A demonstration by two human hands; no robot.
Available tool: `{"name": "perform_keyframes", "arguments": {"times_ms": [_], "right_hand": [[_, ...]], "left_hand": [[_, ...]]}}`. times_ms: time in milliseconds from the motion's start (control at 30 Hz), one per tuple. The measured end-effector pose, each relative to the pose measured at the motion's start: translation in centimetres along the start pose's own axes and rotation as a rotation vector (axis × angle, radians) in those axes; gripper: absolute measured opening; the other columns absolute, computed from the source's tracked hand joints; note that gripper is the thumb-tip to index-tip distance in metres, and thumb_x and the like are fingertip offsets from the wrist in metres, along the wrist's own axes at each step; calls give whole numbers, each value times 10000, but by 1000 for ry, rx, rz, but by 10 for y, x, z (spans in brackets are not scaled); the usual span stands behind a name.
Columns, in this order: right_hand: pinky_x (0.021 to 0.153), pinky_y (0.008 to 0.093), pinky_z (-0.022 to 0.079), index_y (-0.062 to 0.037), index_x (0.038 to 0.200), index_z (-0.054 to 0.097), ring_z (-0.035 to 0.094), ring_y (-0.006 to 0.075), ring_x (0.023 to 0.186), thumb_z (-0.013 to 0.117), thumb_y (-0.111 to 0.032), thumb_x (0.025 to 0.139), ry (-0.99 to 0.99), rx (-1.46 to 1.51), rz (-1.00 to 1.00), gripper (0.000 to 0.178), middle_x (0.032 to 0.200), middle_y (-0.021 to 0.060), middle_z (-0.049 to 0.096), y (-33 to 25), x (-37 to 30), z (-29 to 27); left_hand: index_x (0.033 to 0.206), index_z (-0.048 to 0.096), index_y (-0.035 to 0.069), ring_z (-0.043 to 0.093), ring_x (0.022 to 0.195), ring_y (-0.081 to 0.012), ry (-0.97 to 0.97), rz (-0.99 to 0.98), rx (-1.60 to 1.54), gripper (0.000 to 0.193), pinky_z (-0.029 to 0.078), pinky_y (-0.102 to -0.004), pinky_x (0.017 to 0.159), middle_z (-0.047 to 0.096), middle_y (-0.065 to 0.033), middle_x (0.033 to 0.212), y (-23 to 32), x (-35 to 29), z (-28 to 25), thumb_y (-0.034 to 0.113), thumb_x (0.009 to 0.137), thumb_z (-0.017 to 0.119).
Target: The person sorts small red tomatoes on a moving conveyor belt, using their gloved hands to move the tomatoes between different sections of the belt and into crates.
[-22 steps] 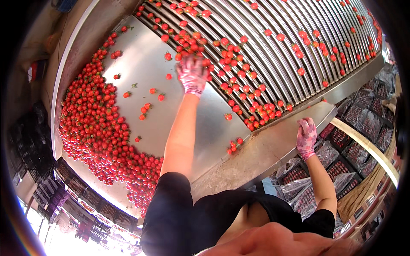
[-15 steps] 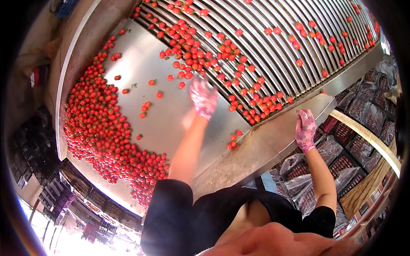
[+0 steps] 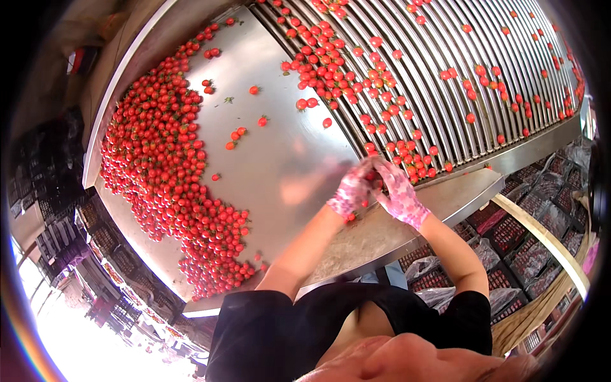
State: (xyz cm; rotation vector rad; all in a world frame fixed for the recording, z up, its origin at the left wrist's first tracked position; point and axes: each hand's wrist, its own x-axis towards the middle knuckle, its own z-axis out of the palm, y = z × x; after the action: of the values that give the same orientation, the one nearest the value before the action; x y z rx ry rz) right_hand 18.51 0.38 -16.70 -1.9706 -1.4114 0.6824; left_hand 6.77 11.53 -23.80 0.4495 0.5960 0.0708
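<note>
My two hands, in pink patterned gloves, meet at the near corner where the metal tray [image 3: 305,165] joins the rollers. The fingers of my left hand [image 3: 352,190] curl inward, slightly blurred. Facing it, my right hand [image 3: 402,196] arches over with bent fingers. Red cherry tomatoes [image 3: 375,180] show between the two palms; how many is hidden. Just beyond the fingertips, a cluster of cherry tomatoes [image 3: 414,159] lies on the steel roller conveyor [image 3: 439,121]. A large pile of cherry tomatoes [image 3: 159,153] fills the tray's left side, and a few lie scattered between.
A raised metal side wall [image 3: 445,197] runs along the near right edge. More cherry tomatoes [image 3: 324,57] bunch where rollers and tray meet. Crates with plastic covers [image 3: 528,261] stand below on the right, beside a pale curved rail [image 3: 547,235]. Dark stacked crates [image 3: 51,184] are at the left.
My left hand has moved right and nearer from the tray's middle. My right hand has left the side wall and joined it. The scattered tomatoes by the roller edge are fewer, and the view has shifted.
</note>
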Motion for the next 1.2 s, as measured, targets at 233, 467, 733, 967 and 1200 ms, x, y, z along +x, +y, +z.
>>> {"name": "perform_keyframes", "arguments": {"times_ms": [233,467,733,967,1200], "right_hand": [[1136,518,286,-137,1430,436,366,381,1353,668,-235,842,-45,-674,9,640,1509,100,366,118,120,-14],[1177,616,169,-123,1521,329,209,489,1437,555,-165,886,59,-979,196,675,1571,212,250,143,269,20],[1198,563,137,-119,1376,529,312,327,1426,629,-362,881,-330,-682,-310,560,1535,42,368,125,296,58],[1167,588,191,-145,1388,515,312,385,1401,524,-380,953,276,-968,-126,494,1526,101,350,162,413,-35],[1161,569,190,-158,1419,491,368,355,1390,531,-453,928,-1,-928,-219,574,1522,160,381,114,466,60]], "left_hand": [[1126,636,113,570,885,-230,1058,608,1584,229,495,-346,751,616,-74,1060,85,-36,-196,120,905,574],[1244,558,86,550,1083,-359,1155,424,1849,357,500,-463,909,560,-162,1210,113,-30,-196,82,886,558],[1244,551,89,537,1052,-378,1203,482,1871,387,500,-492,884,545,-162,1216,103,-32,-203,100,861,606],[1232,555,98,542,1034,-378,1193,464,1865,389,509,-489,863,543,-160,1212,99,-28,-215,96,846,610],[1239,551,107,545,1032,-367,1191,446,1876,397,509,-488,864,546,-155,1209,100,-27,-211,76,846,603]]}}
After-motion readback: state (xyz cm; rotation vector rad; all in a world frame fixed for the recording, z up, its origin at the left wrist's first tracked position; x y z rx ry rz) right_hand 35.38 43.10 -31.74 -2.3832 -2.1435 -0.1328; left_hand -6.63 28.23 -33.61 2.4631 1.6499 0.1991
